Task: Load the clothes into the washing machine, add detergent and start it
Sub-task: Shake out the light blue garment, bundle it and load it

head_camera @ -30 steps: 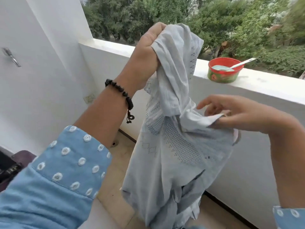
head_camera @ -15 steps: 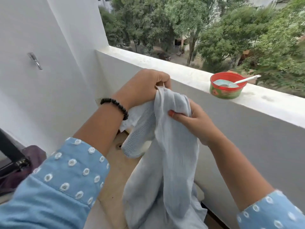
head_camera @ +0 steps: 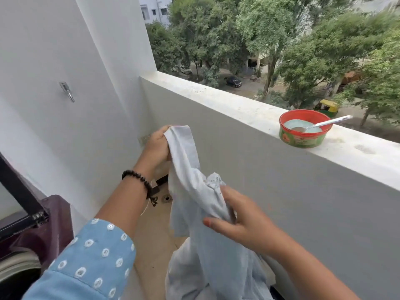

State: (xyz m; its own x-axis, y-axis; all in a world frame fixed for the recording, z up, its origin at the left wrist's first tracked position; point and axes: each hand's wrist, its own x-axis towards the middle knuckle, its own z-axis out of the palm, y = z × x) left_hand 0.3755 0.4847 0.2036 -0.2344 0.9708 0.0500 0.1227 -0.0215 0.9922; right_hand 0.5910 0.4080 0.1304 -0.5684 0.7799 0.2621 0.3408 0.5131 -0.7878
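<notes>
A pale grey-blue garment (head_camera: 194,213) hangs in front of me, held by both hands. My left hand (head_camera: 157,146) grips its top edge, up near the white wall. Lower and to the right, my right hand (head_camera: 240,221) clutches a bunched fold of the same cloth. The rest of the fabric drops out of view at the bottom. At the far left the dark maroon top of the washing machine (head_camera: 43,230) shows, with its black lid (head_camera: 19,200) raised. A red and green tub of bluish detergent powder (head_camera: 303,135) with a spoon in it stands on the balcony ledge.
The white balcony ledge (head_camera: 216,96) runs from the middle to the right, with a grey parapet wall below it. A metal hook (head_camera: 68,92) sticks out of the left wall. A floor drain (head_camera: 166,198) lies on the tan tiled floor below my hands.
Both hands have come down with the garment. My right hand has slid from beside the left hand to a lower fold of the cloth, and the view has tilted so more of the machine shows.
</notes>
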